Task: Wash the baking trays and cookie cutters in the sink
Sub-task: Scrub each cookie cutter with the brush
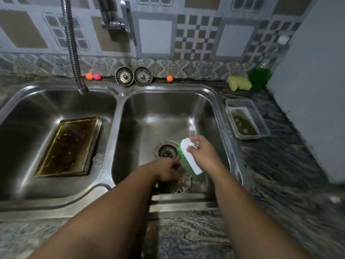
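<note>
Baking tray [69,146], stained brown, lies flat in the left basin of the sink [114,116]. Right hand [202,153] grips a white brush [192,162] with green bristles over the right basin, beside the drain [167,151]. Left hand [164,171] is curled low in that basin; whether it holds anything cannot be told. Cookie cutter [182,185] lies just beside it on the basin floor.

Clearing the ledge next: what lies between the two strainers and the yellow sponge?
One small orange ball on the ledge; otherwise bare, per the head view.
</note>
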